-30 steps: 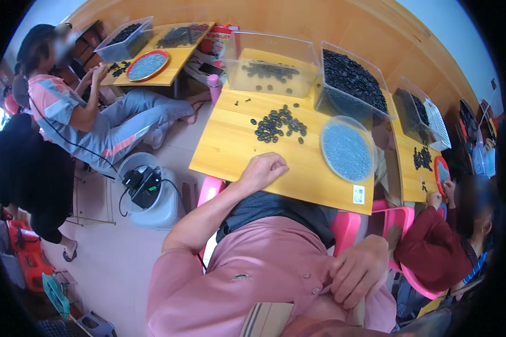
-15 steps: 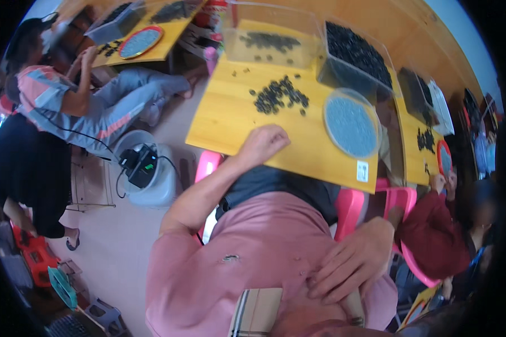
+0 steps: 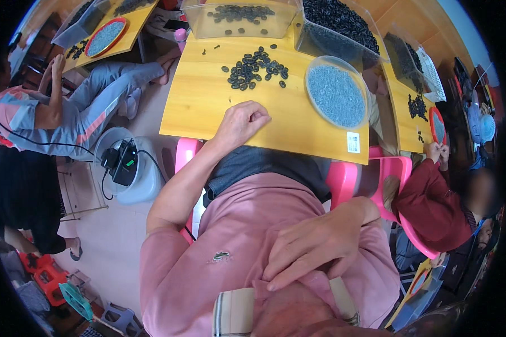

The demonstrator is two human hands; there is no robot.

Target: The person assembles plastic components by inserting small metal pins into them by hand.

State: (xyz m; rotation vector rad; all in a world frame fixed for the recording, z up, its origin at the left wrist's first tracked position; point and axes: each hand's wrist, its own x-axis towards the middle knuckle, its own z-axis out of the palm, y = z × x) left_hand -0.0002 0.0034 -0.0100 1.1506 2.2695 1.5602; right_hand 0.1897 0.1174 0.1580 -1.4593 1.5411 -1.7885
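Observation:
My left hand (image 3: 242,124) rests at the near edge of the yellow table (image 3: 197,106), its fingers curled in. Whether anything is inside them is hidden. Beyond it lies a loose pile of small black oval parts (image 3: 256,70). A round clear tray (image 3: 367,104) full of small grey-blue pieces (image 3: 336,95) stands to its right. My right hand (image 3: 315,238) is up at my chest, its fingers stretched out over the front of my pink shirt (image 3: 191,275), just below the collar (image 3: 234,312).
At the table's far side stand a clear bin (image 3: 202,25) with a few black parts and another bin (image 3: 337,50) heaped with them. People sit at neighbouring tables on both sides. A white bucket (image 3: 143,188) with a black device (image 3: 121,163) is on the floor at left.
My view has shifted, so the table sits higher and further left. My right hand has slid left across the shirt front. The left hand stays at the table edge, fingers curled.

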